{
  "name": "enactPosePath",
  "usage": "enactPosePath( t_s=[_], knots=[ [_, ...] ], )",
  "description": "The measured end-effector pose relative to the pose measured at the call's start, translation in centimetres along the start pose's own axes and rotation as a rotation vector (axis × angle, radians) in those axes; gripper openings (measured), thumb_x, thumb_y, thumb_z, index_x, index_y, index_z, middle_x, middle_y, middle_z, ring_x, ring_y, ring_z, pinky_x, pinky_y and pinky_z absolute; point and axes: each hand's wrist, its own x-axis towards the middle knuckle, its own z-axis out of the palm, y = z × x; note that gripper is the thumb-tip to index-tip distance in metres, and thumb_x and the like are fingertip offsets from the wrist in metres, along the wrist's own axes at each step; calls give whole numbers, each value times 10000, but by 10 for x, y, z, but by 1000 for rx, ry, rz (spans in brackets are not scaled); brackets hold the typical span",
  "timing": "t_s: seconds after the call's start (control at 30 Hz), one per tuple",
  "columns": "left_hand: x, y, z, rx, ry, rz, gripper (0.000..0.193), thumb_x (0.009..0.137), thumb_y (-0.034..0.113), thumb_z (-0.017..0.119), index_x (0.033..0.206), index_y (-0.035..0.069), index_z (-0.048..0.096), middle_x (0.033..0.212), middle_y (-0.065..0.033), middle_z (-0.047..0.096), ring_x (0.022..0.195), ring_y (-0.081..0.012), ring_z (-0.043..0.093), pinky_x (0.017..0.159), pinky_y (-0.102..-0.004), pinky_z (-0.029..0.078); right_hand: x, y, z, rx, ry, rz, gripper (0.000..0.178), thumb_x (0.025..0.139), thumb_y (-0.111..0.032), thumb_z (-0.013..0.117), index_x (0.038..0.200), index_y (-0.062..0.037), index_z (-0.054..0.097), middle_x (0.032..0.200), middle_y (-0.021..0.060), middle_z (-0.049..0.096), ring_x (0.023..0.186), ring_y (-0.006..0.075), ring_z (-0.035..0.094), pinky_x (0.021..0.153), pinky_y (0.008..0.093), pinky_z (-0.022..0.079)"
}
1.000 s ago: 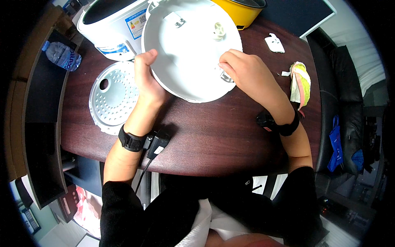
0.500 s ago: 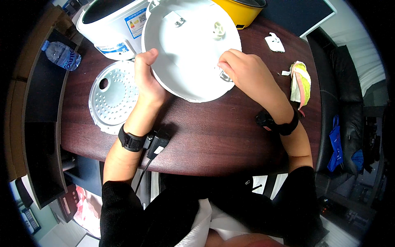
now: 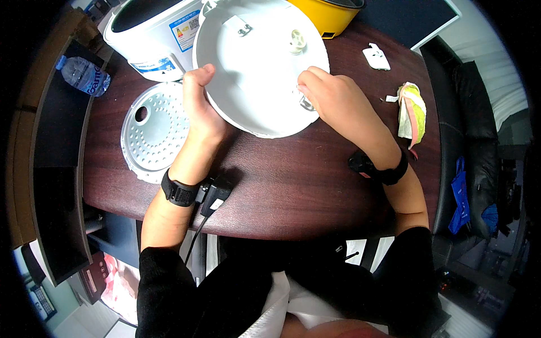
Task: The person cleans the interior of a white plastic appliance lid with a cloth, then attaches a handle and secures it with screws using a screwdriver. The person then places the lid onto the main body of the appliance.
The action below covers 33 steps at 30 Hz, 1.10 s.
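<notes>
white lid (image 3: 256, 73), perforated silver plate (image 3: 155, 129), dark brown table (image 3: 293, 180), yellow pot (image 3: 329, 12)

both forearms are bare. the left hand (image 3: 198, 115) and the right hand (image 3: 337, 101) each have a black band at the wrist. black sleeves are pushed up near the elbows.

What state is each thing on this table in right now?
Large round white plastic lid: tilted, inner side up, held at both rims.
Left hand: gripping the lid's left edge.
Right hand: fingertips on the lid's right rim.
Perforated round metal plate: flat on table, detached.
White cooker body: open, lid off.
Clear plastic bottle: lying down.
</notes>
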Motion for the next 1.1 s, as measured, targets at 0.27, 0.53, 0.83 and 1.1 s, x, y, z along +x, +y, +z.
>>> enactPosePath(
  t_s=[0.27,0.53,0.83,1.1],
  knots=[
    [-2,2,5,-28,38,-4,621,782,423,420,1231,-5,444,1106,-148,531,987,-231,526,852,-338,433,0,0,-6,42,7,-14,77,809,-80,542,847,-40,488,808,115,552,680,292,608,583,362,497],
    [-1,-1,0,-9,41,2,610,787,420,417,1222,-7,453,1107,-144,535,988,-230,529,851,-334,436,-1,1,-1,11,23,-14,104,864,-129,569,868,-27,550,786,102,558,624,260,582,550,324,452],
    [0,-2,1,-38,41,-19,612,773,415,427,1224,3,455,1102,-134,534,989,-230,526,857,-341,433,-2,1,-1,23,8,-26,94,870,-120,556,878,-28,536,794,112,541,626,275,576,557,333,454],
    [-1,1,3,-41,20,-2,628,764,415,432,1242,8,442,1121,-141,524,1012,-238,520,864,-354,431,-1,0,-5,70,15,2,91,854,-119,545,839,-36,511,782,117,551,650,295,595,567,359,478]
  ],
)
